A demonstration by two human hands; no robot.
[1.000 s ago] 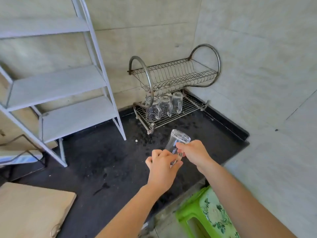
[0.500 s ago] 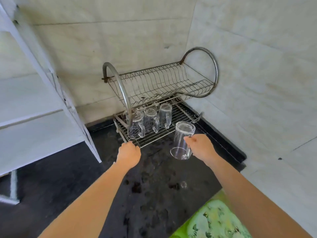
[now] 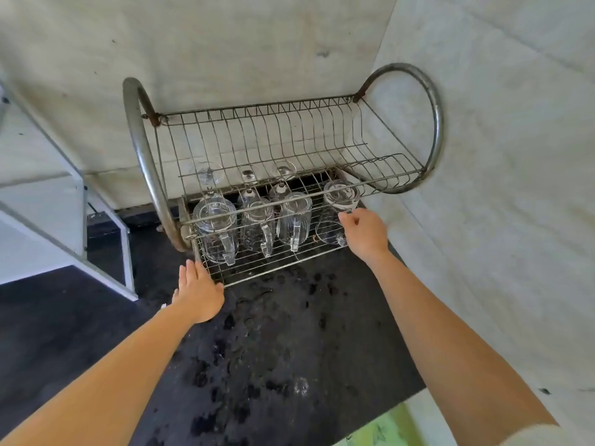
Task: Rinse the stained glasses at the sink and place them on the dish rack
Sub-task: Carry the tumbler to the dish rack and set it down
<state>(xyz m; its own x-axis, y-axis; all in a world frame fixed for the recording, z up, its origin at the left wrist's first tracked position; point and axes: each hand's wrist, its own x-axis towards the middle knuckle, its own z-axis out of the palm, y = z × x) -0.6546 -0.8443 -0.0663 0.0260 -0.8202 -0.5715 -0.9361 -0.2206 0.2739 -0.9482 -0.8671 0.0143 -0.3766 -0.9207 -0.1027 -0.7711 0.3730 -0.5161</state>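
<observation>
One dish rack (image 3: 433,123) with two wire tiers stands on the wet black table (image 3: 289,349), pushed into the corner of the wall (image 3: 499,188). The top tier holds nothing. On the bottom tier, the front row has three handled mugs (image 3: 215,223) side by side, all upside down with their handles toward the person. Behind them are three stemmed glasses (image 3: 248,188), also bases up.

A fourth piece, the plain glass (image 3: 339,196), is at the right end of the front row, just beside the third mug. It is upside down, base up and mouth down, its long axis near upright and leaning slightly. Whether it already rests on the wires I cannot tell.

The right hand (image 3: 365,235) has its grip pinched on the glass's side. The left hand (image 3: 198,291) lies flat, fingers straight, holding nothing, against the rack's front left corner.
</observation>
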